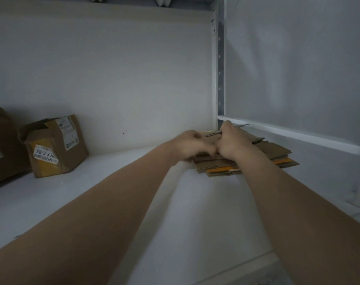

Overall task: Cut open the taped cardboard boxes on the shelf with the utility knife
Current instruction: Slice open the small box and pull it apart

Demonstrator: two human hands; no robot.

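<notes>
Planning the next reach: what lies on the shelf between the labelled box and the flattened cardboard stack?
Head view: only bare shelf between labelled box and cardboard stack; left forearm crosses above it.

The left forearm [105, 200] and right forearm [298, 202] are bare along all their visible length. The left hand [192, 145] and right hand [233, 144] are bare too, their fingers slightly blurred.

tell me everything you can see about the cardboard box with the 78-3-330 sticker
The cardboard box is brown, dented, its top seemingly partly open. A white sticker reading 78-3-330 sits on its front above a yellow patch; a printed shipping label covers its right side. It stands skewed on the white shelf near the back wall, beside a larger brown box. Neither the left hand nor the right hand touches it.
</notes>
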